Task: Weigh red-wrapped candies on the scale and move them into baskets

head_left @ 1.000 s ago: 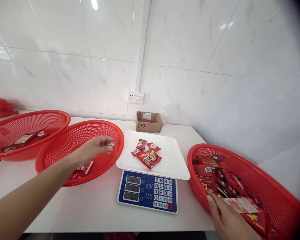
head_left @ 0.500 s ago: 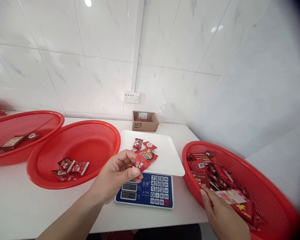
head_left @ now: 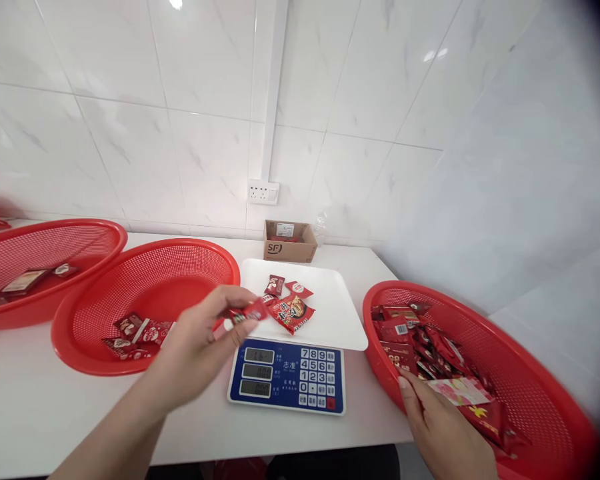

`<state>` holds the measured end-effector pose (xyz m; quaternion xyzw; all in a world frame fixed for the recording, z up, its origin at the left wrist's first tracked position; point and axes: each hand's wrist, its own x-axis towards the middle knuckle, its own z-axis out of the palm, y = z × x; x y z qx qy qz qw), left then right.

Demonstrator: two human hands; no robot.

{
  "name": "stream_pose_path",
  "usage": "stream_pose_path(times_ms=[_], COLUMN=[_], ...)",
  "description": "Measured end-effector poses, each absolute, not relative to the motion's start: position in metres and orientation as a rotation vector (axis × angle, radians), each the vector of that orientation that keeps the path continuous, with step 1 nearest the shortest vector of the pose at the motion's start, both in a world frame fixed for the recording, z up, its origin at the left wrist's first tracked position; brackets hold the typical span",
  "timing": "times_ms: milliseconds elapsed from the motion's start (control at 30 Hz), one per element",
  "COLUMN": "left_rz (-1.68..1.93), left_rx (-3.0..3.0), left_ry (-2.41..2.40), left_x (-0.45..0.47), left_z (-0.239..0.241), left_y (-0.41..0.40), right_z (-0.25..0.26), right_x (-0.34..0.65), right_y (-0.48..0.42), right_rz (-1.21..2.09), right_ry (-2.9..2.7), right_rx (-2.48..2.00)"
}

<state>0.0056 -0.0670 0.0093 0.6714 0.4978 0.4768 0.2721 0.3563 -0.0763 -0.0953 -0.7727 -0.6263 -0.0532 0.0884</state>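
My left hand (head_left: 205,343) pinches a small red snack packet (head_left: 249,311) between thumb and fingers, left of the scale pan. On the white scale pan (head_left: 330,313) lie several red packets, the largest a red snack bag (head_left: 293,313) with a food picture. Below the pan is the scale's blue keypad panel (head_left: 290,377) with small displays. My right hand (head_left: 443,427) is closed on the near rim of the right red basket (head_left: 387,360); part of its grip is hidden. Red packets and a pink floral packet (head_left: 463,391) fill that basket.
Left of the scale stands a red mesh basket (head_left: 195,257) with several small packets, and another red basket (head_left: 50,233) farther left. A cardboard box (head_left: 290,251) sits behind the pan, near the tiled wall and a power socket (head_left: 263,193).
My left hand has moved left, away from the pan, with a small packet in it. The large red bag now lies on the pan, and the scale's displays are uncovered. My right hand stays put.
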Motion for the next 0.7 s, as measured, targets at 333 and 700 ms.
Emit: stream_pose_path(times_ms=[333,700], left_rz=[0.491,1.232], left_rx=[1.856,1.414], left_ry=[2.227,1.191], left_x=[-0.091,-0.01], left_z=[-0.032,0.004], left_y=[-0.04,-0.061], right_z=[-0.094,-0.108], right_x=[0.354,0.371], right_y=[-0.075,-0.068], right_rz=[-0.24,-0.211], right_ry=[-1.9,-1.898], right_rx=[-2.248,-1.923])
